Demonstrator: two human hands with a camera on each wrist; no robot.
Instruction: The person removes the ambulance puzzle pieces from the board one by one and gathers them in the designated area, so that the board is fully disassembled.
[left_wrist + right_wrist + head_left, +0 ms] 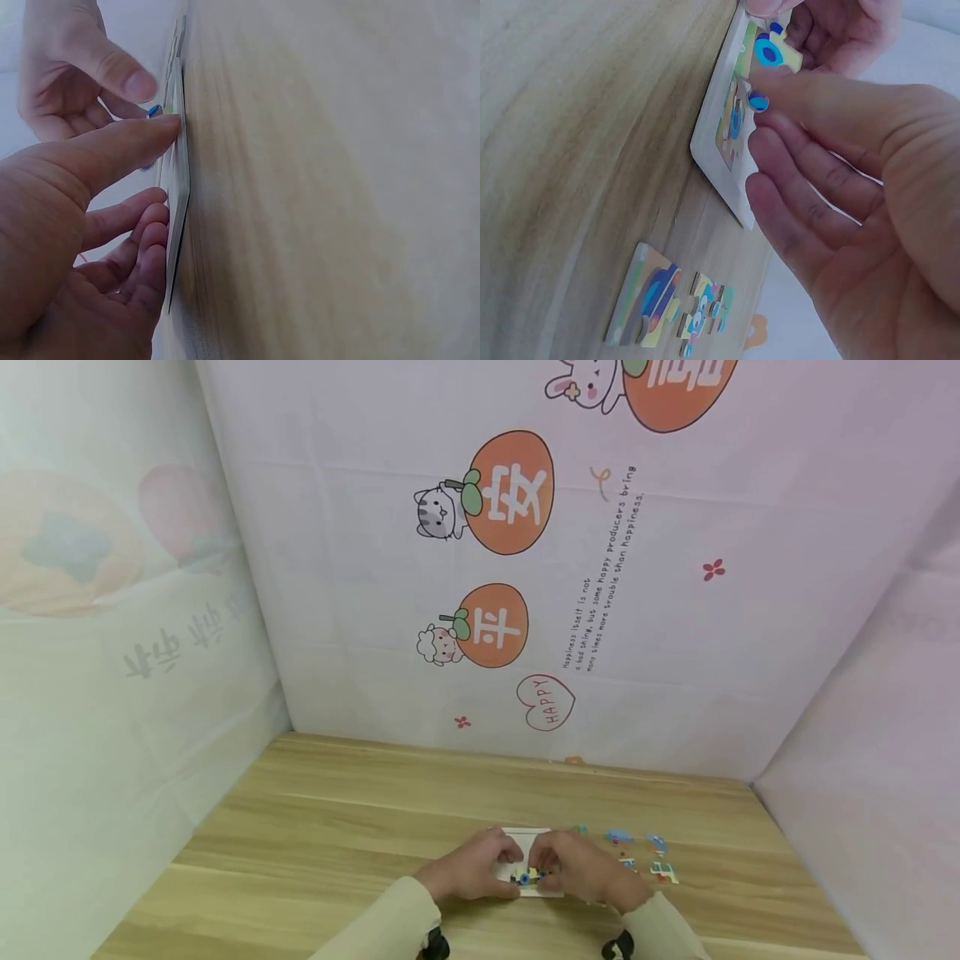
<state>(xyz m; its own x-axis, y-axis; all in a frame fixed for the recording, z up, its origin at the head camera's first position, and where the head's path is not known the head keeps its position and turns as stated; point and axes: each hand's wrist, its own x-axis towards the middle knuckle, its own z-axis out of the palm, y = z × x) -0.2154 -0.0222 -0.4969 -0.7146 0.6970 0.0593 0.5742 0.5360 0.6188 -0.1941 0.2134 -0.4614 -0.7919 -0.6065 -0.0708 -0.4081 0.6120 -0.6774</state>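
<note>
A white puzzle tray [517,841] lies on the table between the two hands. My right hand [581,867] pinches a jigsaw piece [769,52] with yellow and blue printing, tilted above the tray; its thumb covers part of the piece. Other printed pieces [733,124] lie inside the tray, beside the right fingers. My left hand [474,865] rests at the tray's left side. In the left wrist view its thumb [154,141] touches the tray edge, while the other fingers bend loosely against the tray [180,176]. The tray's middle is partly hidden by both hands.
Right of the tray, several loose jigsaw pieces [663,871] are scattered over the wooden table [360,827]. In the right wrist view, one larger piece [646,292] lies near smaller ones [697,315]. Printed white cloth [375,635] walls the table at the back and sides.
</note>
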